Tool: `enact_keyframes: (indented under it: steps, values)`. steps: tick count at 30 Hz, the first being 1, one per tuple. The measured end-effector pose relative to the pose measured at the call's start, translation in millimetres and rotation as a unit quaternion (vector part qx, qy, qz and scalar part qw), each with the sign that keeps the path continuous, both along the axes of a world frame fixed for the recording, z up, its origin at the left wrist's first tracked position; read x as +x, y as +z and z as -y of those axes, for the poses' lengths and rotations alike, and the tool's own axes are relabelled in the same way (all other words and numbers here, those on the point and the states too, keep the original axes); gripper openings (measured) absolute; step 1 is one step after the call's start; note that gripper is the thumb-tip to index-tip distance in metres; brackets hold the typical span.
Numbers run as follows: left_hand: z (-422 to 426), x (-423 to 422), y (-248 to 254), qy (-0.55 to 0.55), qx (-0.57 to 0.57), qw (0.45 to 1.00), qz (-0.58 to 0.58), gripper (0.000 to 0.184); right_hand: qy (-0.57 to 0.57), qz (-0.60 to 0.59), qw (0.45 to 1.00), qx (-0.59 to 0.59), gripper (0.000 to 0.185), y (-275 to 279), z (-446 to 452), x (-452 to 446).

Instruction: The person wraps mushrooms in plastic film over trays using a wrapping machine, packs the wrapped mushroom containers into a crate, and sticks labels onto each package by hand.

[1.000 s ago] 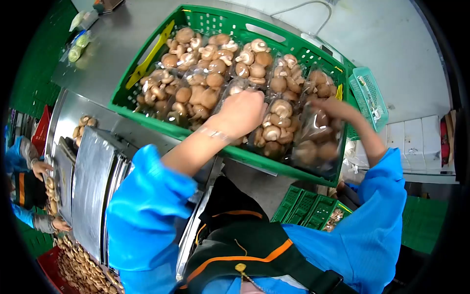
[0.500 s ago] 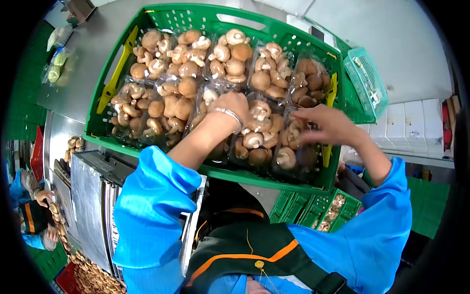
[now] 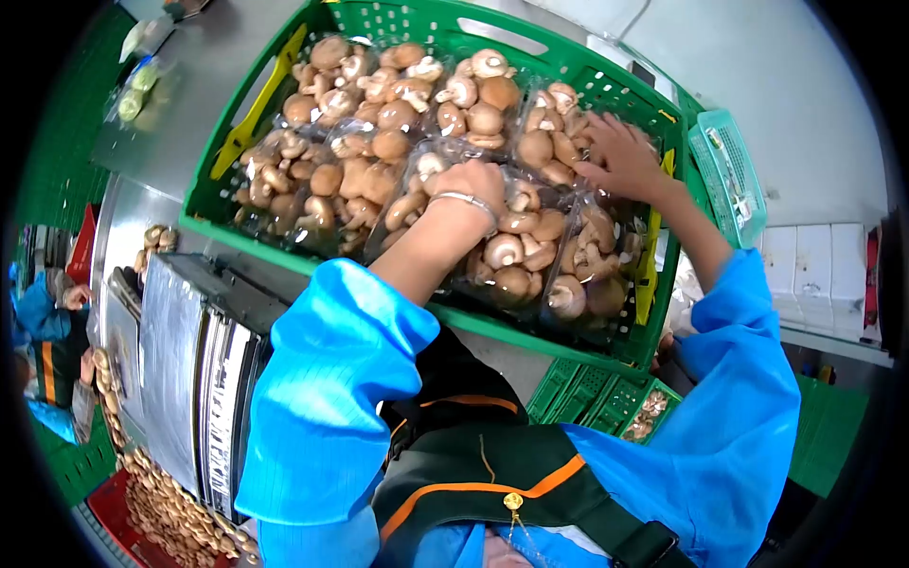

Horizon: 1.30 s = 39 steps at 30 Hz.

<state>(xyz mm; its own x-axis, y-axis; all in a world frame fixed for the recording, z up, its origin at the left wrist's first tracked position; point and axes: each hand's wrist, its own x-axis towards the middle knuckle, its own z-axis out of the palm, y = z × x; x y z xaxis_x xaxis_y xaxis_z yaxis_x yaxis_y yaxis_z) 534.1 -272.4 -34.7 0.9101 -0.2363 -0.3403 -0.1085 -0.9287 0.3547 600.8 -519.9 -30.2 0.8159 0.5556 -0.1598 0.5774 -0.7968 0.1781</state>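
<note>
Steel counter: a smooth grey metal top (image 3: 204, 85), bare and faintly reflective between the crate and the bagged produce.
Green crate: a large perforated crate (image 3: 568, 346) standing on the counter; what bears its near side is hidden.
Crate floor: mostly covered by clear packs of brown mushrooms (image 3: 360, 185) in two rows, packed close together.
Counter's left end: bagged green produce (image 3: 135, 97) lies well apart from the crate, with a pale wrapped item (image 3: 149, 40) just beyond it.
Lower steel surface: a few loose mushrooms (image 3: 155, 244) lie near a metal-sided unit (image 3: 173, 360).
</note>
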Motion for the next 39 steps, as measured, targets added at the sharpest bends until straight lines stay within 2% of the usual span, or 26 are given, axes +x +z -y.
enact_keyframes:
  steps: [4,6,7,10,11,13,14,16,18,20,21,22,23,24,26,27,28,29,31,32,33,34,35,36,38,39]
  values:
    - [-25,-27,19,0.029,-0.046,0.998,0.045,0.020,0.086,-0.019,0.976,0.198,0.062,60,-8,-68]
    - [-36,-56,38,0.001,-0.127,0.984,0.122,0.016,0.103,-0.134,0.975,0.143,0.072,66,-20,-114]
    - [-37,-76,48,-0.006,-0.176,0.972,0.156,0.014,0.102,-0.149,0.983,0.023,0.079,43,-20,-136]
    - [-52,-182,67,0.007,-0.313,0.921,0.232,0.009,0.092,-0.112,0.989,0.007,0.081,5,-26,-147]
    - [-59,-224,63,0.052,-0.344,0.911,0.220,0.007,0.116,-0.103,0.985,0.074,0.081,11,-27,-144]
    - [-76,-307,31,0.189,-0.402,0.866,0.232,0.009,0.130,-0.070,0.988,0.038,0.075,28,-36,-146]
    - [-80,-354,6,0.282,-0.425,0.822,0.254,0.011,0.178,0.006,0.979,0.102,0.068,32,-41,-150]
    - [-88,-460,-29,0.536,-0.390,0.732,0.157,0.016,0.250,0.097,0.944,0.194,0.045,68,-100,-187]
    - [-86,-557,-47,0.785,-0.371,0.496,0.025,0.026,0.054,-0.161,0.848,0.503,0.032,56,-151,-222]
    - [-80,-651,-89,0.887,-0.364,0.253,0.132,0.032,0.111,-0.233,0.831,0.493,0.021,51,-233,-302]
    - [-73,-676,-109,0.890,-0.299,0.235,0.250,0.034,0.131,-0.343,0.802,0.472,0.019,45,-260,-341]
    - [-75,-697,-129,0.876,-0.231,0.217,0.363,0.039,0.245,-0.377,0.810,0.376,0.017,35,-277,-376]
    - [-82,-712,-146,0.886,-0.186,0.237,0.353,0.043,0.322,-0.400,0.788,0.341,0.017,23,-291,-421]
    - [-87,-717,-155,0.893,-0.143,0.261,0.338,0.048,0.513,-0.341,0.721,0.318,0.016,19,-305,-452]
    - [-93,-722,-179,0.837,-0.363,0.309,0.269,0.051,0.521,-0.442,0.657,0.318,0.010,12,-318,-511]
    - [-95,-715,-173,0.820,-0.383,0.377,0.196,0.045,0.529,-0.463,0.634,0.321,0.012,12,-323,-529]
    - [-94,-710,-182,0.763,-0.414,0.444,0.221,0.038,0.574,-0.451,0.626,0.274,0.014,12,-331,-540]
    - [-93,-706,-182,0.758,-0.324,0.509,0.249,0.032,0.573,-0.448,0.628,0.276,0.018,7,-335,-548]
    - [-83,-703,-167,0.698,-0.502,0.402,0.314,0.023,0.536,-0.458,0.642,0.301,0.028,-4,-336,-561]
    - [-75,-706,-139,0.684,-0.497,0.469,0.255,0.022,0.494,-0.477,0.653,0.320,0.033,-8,-335,-567]
    - [-66,-701,-93,0.675,-0.547,0.447,0.211,0.021,0.447,-0.525,0.685,0.236,0.039,-14,-333,-566]
    - [-57,-697,-93,0.659,-0.513,0.508,0.212,0.019,0.388,-0.572,0.709,0.144,0.044,-19,-333,-560]
    - [-65,-691,-46,0.631,-0.335,0.657,0.239,0.016,0.324,-0.684,0.649,0.074,0.039,-20,-336,-550]
    - [-72,-689,-42,0.576,-0.243,0.730,0.276,0.015,0.353,-0.650,0.667,0.091,0.029,-2,-334,-544]
    - [-87,-676,-13,0.551,-0.211,0.753,0.290,0.014,0.393,-0.590,0.685,0.167,0.017,27,-327,-530]
    - [-92,-659,10,0.599,-0.325,0.677,0.279,0.016,0.430,-0.557,0.682,0.201,0.016,35,-324,-519]
